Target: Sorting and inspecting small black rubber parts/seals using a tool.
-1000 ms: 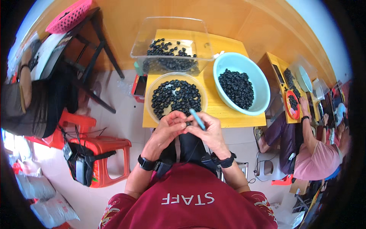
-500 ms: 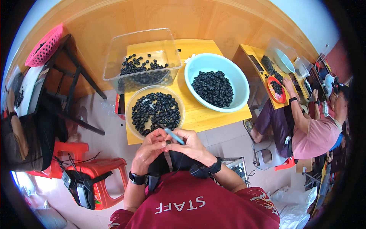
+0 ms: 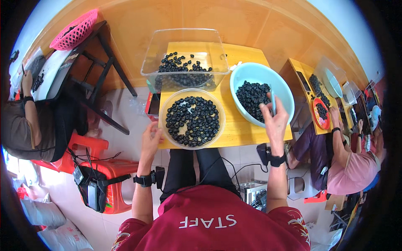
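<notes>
My right hand (image 3: 275, 123) reaches over the near side of a light blue bowl (image 3: 285, 90) on the yellow table. In it is a slim, pale blue pen-like tool (image 3: 273, 101), held upright. Its fingertips are close to the heap of small, round black parts (image 3: 253, 93) in the bowl. Beside the left rim of a shallow, clear round tray (image 3: 162, 133) is my left hand (image 3: 151, 138), fingers loosely apart and nothing visible in them. Small black ring-like parts (image 3: 194, 119) with centre holes lie spread in that tray.
Behind the round tray stands a clear rectangular bin (image 3: 217, 77) with more black parts. At left are a pink basket (image 3: 75, 35), a dark table frame and a red stool (image 3: 119, 190). Co-workers sit left and right; a red plate (image 3: 320, 119) lies on the right-hand table (image 3: 299, 75).
My hands have separated from close together in front of the tray. The right one carried the blue tool over to the bowl; the left one moved to the tray's left edge.
</notes>
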### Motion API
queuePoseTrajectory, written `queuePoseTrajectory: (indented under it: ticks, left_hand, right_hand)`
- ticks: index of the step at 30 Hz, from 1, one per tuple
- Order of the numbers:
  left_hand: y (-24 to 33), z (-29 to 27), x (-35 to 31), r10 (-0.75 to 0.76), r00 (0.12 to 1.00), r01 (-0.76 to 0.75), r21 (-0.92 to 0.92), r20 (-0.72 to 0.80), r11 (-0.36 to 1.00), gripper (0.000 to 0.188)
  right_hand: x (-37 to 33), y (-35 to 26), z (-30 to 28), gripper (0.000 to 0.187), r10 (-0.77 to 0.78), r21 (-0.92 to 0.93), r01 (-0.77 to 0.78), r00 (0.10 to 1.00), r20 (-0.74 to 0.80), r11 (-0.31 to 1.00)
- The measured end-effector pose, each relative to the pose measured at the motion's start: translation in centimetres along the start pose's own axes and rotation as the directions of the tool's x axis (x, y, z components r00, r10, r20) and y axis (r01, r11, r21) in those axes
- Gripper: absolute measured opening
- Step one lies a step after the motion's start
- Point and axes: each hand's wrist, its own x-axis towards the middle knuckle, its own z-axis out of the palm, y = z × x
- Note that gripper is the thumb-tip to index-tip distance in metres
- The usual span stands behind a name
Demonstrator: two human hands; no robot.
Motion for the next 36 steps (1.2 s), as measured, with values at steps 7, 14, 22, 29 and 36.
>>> queuePoseTrajectory:
  ticks: [7,14,22,29,36]
  left_hand:
    - [0.7,2.2,0.0,-0.134,0.987,0.131,0.037,0.09,0.991,0.037]
    - [2.1,4.4,-1.3,-0.198,0.972,0.198,0.016,0.127,0.98,0.039]
    - [3.7,2.3,2.7,-0.063,0.997,0.053,-0.249,-0.034,0.967,0.026]
    - [8.3,3.4,3.7,-0.033,0.999,0.035,-0.475,0.013,0.879,0.02]
    - [7.9,4.3,3.9,-0.055,0.996,0.082,-0.534,0.066,0.841,0.017]
  right_hand:
    - [-7.4,1.5,5.9,0.052,0.158,-0.126,-0.115,0.898,0.411,0.985]
    - [-8.7,5.2,7.5,0.053,0.158,-0.047,-0.15,0.946,0.282,0.988]
    - [-9.9,0.7,5.4,0.028,-0.051,-0.02,0.054,0.989,0.142,0.998]
    - [-13.5,-8.5,8.7,0.037,-0.518,0.532,0.246,0.726,0.452,0.81]
    - [-14.8,-9.7,9.5,0.045,-0.563,0.345,0.445,0.635,0.53,0.827]
